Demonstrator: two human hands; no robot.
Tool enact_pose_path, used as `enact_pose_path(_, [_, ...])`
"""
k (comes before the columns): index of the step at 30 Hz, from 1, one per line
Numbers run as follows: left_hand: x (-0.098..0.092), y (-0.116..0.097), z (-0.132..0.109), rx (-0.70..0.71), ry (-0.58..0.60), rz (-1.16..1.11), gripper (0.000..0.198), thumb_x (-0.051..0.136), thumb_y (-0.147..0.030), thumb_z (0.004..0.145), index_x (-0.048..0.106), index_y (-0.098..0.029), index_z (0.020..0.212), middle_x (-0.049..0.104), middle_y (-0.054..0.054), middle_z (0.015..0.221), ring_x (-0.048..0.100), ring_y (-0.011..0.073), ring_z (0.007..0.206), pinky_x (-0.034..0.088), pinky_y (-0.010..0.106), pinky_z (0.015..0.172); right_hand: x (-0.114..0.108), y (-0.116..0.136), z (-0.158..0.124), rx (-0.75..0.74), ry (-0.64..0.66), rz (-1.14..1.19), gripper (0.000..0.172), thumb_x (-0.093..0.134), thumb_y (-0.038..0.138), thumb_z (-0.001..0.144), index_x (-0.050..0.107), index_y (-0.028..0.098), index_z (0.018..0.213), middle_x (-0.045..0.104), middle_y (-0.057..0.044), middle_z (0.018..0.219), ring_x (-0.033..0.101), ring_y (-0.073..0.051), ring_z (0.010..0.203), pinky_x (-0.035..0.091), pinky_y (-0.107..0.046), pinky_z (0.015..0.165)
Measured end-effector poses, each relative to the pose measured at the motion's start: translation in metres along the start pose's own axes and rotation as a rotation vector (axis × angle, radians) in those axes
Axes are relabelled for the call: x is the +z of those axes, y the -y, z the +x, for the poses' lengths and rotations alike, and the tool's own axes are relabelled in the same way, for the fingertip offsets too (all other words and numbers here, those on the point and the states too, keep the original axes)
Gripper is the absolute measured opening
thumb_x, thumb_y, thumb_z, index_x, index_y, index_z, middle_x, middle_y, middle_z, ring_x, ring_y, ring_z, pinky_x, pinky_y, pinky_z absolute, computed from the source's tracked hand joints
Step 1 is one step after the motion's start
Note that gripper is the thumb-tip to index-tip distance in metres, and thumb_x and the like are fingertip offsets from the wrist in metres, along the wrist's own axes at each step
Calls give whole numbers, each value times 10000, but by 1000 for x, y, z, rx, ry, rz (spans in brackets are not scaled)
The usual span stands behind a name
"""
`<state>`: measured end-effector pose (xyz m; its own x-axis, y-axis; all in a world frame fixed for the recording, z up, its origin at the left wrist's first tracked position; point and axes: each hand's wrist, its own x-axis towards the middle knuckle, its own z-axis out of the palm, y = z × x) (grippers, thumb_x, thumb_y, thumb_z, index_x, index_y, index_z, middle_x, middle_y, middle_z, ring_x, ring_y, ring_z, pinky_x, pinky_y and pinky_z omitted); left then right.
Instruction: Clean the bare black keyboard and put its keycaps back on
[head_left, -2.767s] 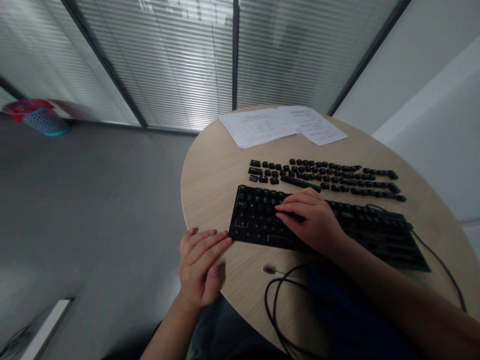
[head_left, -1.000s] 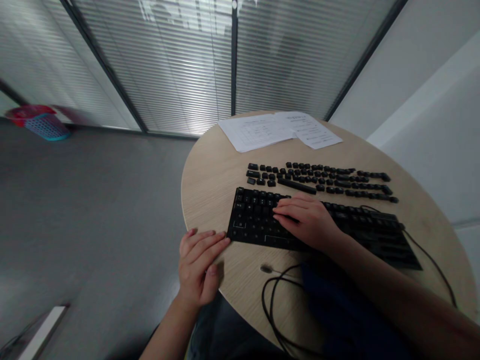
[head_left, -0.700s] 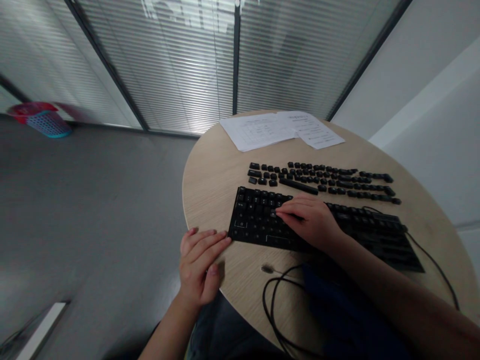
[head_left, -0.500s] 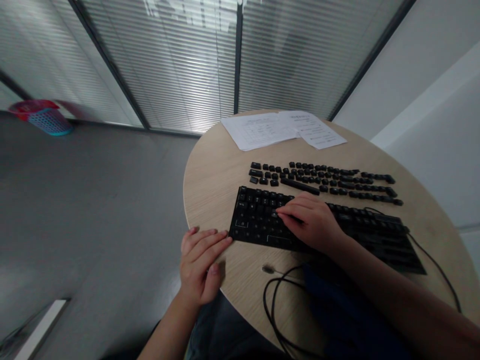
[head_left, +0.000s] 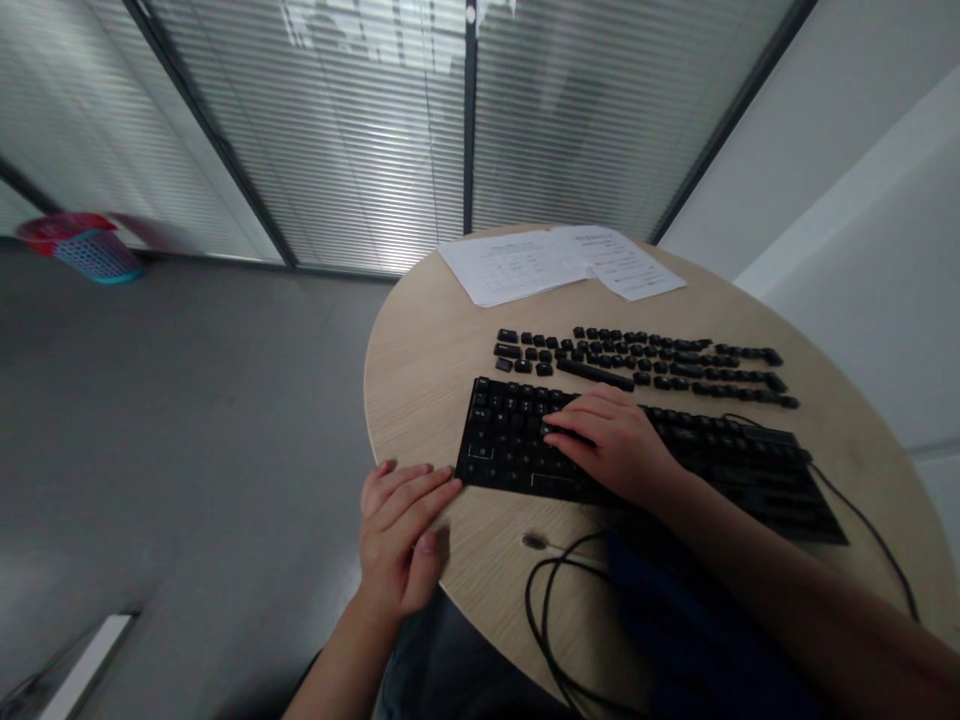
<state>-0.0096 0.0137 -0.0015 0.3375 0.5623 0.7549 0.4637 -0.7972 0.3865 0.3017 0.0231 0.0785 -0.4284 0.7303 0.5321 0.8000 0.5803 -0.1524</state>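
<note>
A black keyboard [head_left: 495, 440] lies on the round wooden table, with keycaps on its upper rows and bare switch spots lower down. My left hand [head_left: 401, 535] rests flat at the table's left edge, fingers stretched out, fingertips by the keyboard's lower left corner. Over the keyboard's left half is my right hand [head_left: 619, 440], thumb and index finger close around a small dark keycap [head_left: 546, 429] at a key position. Behind the keyboard, loose black keycaps [head_left: 637, 350] lie in rows, along with a long space bar key [head_left: 595, 375].
Printed papers [head_left: 525, 265] lie at the far side of the table [head_left: 412, 350]. A looped black cable [head_left: 551, 610] and a small brush-like item [head_left: 535, 541] are near the front. On the floor at far left stands a red and blue basket [head_left: 97, 255].
The view has shifted slightly. My right hand's thumb and index finger have parted a little at the keycap. My left hand has stayed in place.
</note>
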Motion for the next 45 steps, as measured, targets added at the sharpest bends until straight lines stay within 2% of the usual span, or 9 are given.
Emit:
enact_pose_path(7, [-1, 1, -1, 10, 10, 14, 444, 381, -316, 997, 670, -283, 1331, 773, 54, 1195, 647, 256, 1137, 354, 509, 1149, -17, 3, 0, -52, 41, 65, 160, 644, 256, 1002, 776, 203, 1076, 795, -73, 965, 711, -224, 870, 573, -409, 856])
enact_pose_path(12, [-1, 2, -1, 15, 13, 23, 449, 364, -322, 999, 679, -274, 1316, 775, 59, 1180, 649, 258, 1134, 363, 515, 1143, -33, 7, -1, 12, 51, 154, 157, 633, 195, 979, 769, 211, 1054, 803, -58, 977, 743, -208, 883, 600, -368, 853])
enact_pose_path(18, [-1, 4, -2, 14, 18, 15, 442, 376, -307, 992, 686, -275, 1305, 771, 64, 1190, 643, 263, 1144, 360, 519, 1143, -29, 7, 0, 127, 32, 304, 216, 604, 117, 907, 765, 193, 1029, 785, -69, 999, 738, -179, 888, 594, -296, 796])
enact_pose_path(25, [-2, 7, -4, 17, 22, 12, 452, 371, -315, 998, 675, -280, 1331, 763, 67, 1202, 640, 267, 1152, 353, 529, 1148, -29, 10, 3, 188, 72, 385, 292, 551, 165, 978, 742, 204, 1196, 754, -70, 970, 690, -169, 836, 564, -305, 758])
enact_pose_path(27, [-2, 7, -3, 15, 23, 10, 455, 367, -308, 1000, 673, -276, 1334, 761, 68, 1207, 637, 269, 1153, 349, 530, 1151, -30, 10, 3, 222, 74, 470, 262, 564, 191, 984, 756, 217, 1160, 752, -62, 947, 691, -168, 820, 566, -302, 734])
enact_pose_path(31, [-2, 4, -1, 18, 15, 3, 453, 365, -306, 1001, 671, -281, 1335, 763, 61, 1203, 638, 264, 1141, 352, 526, 1147, -29, 8, 2, 429, 129, 884, 177, 636, 298, 975, 770, 208, 1049, 740, -29, 823, 705, -140, 692, 582, -262, 636])
enact_pose_path(36, [-1, 4, -2, 16, 14, 2, 451, 372, -308, 995, 675, -284, 1329, 764, 61, 1206, 642, 267, 1140, 349, 531, 1149, -23, 5, 0, 748, 165, 1342, 293, 802, 428, 867, 783, 190, 1037, 770, -44, 796, 756, -171, 733, 648, -314, 719])
enact_pose_path(40, [-1, 6, -3, 13, 18, 4, 454, 374, -301, 993, 670, -286, 1336, 762, 60, 1214, 641, 267, 1149, 348, 535, 1153, -23, 5, 1, 903, 251, 1491, 296, 885, 391, 778, 801, 174, 961, 775, -56, 812, 741, -159, 697, 658, -318, 722])
enact_pose_path(45, [-1, 5, -2, 17, 16, 6, 452, 372, -309, 998, 678, -283, 1330, 769, 59, 1201, 645, 265, 1144, 353, 527, 1153, -24, 3, 2, 958, 271, 1477, 286, 899, 344, 746, 813, 184, 967, 779, -56, 815, 706, -132, 633, 616, -260, 620])
